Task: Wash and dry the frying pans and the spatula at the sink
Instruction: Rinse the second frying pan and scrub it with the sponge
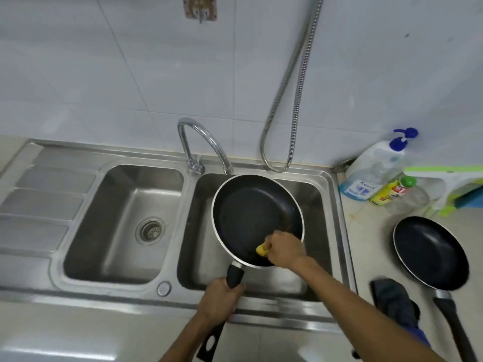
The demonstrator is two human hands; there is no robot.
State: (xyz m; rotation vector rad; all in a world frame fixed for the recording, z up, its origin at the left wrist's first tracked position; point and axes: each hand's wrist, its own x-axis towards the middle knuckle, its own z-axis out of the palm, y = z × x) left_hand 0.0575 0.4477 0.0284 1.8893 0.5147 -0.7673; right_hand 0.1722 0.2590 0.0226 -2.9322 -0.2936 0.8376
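A black non-stick frying pan (251, 210) with a silver rim hangs over the right sink basin (317, 194). My left hand (220, 300) grips its black handle near the front edge. My right hand (283, 248) presses a yellow sponge (261, 250) against the pan's inner surface at the near side. A second black frying pan (428, 253) lies on the counter to the right, handle toward me. A dark cloth (394, 300) lies beside it. No spatula shows clearly.
The chrome tap (201, 142) arches over the right basin, just behind the pan. The left basin (125, 220) has a drain strainer. Soap bottles (376, 168) and a green-and-white tool (449, 184) stand at the back right. A metal hose (292, 100) hangs down the tiled wall.
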